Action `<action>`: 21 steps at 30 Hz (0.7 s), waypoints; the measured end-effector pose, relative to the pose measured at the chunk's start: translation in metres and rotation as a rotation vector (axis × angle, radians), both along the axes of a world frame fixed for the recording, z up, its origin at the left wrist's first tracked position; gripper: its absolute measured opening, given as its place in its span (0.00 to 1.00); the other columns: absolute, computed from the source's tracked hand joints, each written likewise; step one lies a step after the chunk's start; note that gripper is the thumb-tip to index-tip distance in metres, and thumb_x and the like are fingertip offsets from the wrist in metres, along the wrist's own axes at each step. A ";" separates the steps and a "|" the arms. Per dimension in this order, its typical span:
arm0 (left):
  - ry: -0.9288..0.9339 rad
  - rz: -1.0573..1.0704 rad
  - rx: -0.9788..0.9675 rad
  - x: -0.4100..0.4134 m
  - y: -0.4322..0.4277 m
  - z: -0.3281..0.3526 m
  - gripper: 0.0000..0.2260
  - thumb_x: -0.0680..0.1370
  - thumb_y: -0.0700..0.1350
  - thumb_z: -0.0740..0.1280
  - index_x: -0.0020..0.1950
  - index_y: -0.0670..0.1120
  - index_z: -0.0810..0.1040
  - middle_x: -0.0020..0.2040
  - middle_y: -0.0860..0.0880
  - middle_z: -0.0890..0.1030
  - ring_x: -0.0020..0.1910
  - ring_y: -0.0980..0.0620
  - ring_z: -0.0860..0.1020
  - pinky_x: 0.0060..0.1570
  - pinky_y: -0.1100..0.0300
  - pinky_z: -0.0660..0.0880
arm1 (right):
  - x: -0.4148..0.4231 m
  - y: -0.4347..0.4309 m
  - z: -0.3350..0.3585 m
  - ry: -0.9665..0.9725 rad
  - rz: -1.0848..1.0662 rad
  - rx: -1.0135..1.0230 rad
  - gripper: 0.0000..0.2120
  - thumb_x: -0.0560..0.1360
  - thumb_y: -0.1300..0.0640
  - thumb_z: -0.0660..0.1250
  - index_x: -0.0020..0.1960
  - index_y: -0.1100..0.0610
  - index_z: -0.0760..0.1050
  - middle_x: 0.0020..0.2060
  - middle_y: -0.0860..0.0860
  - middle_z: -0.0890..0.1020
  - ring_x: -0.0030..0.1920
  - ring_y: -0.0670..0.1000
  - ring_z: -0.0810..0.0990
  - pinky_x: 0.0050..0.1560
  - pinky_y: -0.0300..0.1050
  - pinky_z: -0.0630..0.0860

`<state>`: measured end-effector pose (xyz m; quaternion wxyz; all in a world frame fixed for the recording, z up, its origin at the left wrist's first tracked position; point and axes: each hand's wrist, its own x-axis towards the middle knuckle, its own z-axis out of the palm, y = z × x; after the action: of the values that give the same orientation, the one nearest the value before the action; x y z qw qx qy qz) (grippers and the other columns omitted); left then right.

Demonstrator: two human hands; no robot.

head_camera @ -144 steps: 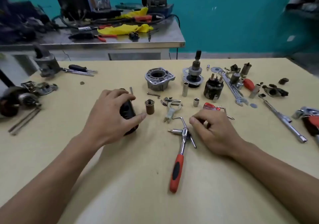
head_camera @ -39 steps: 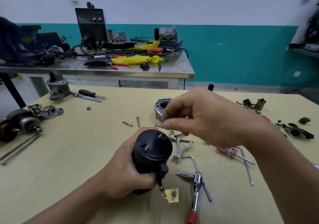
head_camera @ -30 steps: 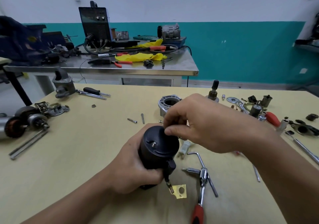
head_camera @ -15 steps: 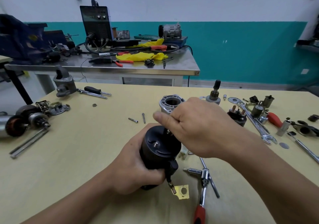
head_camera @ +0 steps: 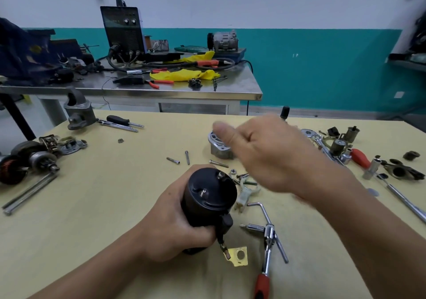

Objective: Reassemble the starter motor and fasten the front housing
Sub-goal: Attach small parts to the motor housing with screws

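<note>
On the yellow table [head_camera: 92, 206], the left grip [head_camera: 175, 225] wraps round the upright black motor body [head_camera: 209, 197]. The right grip [head_camera: 265, 158], blurred, hovers above and to the right of it with the thumb out; I cannot tell if it holds anything. It half hides the silver front housing [head_camera: 217, 147] behind it. A ratchet [head_camera: 267, 257] lies right of the left grip, with loose bolts [head_camera: 187, 158] beyond it.

**Motor body held upright; right hand raised beyond it**

Left hand [head_camera: 175, 225] grips the black motor body [head_camera: 209, 197] round its side, end cap up, base on the table [head_camera: 103, 195]. Two small metal studs [head_camera: 220, 174] stand out of the cap. A lead from the body ends in a brass tab [head_camera: 238, 256] lying on the table.

Right hand [head_camera: 265, 158] is in the air beyond the body, blurred, thumb out and fingers curled; contents not discernible. Silver front housing [head_camera: 216, 147] sits behind it, partly hidden. Loose bolts [head_camera: 187, 157] lie left of the housing. The red-handled ratchet [head_camera: 267, 248] lies right of the tab.
</note>
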<state>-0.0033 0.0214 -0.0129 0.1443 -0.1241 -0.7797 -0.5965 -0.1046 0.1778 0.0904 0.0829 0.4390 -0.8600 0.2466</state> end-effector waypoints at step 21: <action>0.163 0.315 -0.154 0.008 0.002 0.008 0.23 0.63 0.46 0.72 0.56 0.61 0.76 0.47 0.59 0.84 0.44 0.61 0.83 0.42 0.75 0.75 | -0.082 0.023 -0.057 -0.255 0.009 0.435 0.15 0.76 0.61 0.69 0.62 0.50 0.78 0.53 0.43 0.79 0.44 0.39 0.75 0.40 0.30 0.67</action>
<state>0.0051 0.0236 -0.0045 0.2888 -0.0593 -0.8184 -0.4932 -0.1865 0.2013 0.0332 -0.1237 0.4155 -0.8944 0.1097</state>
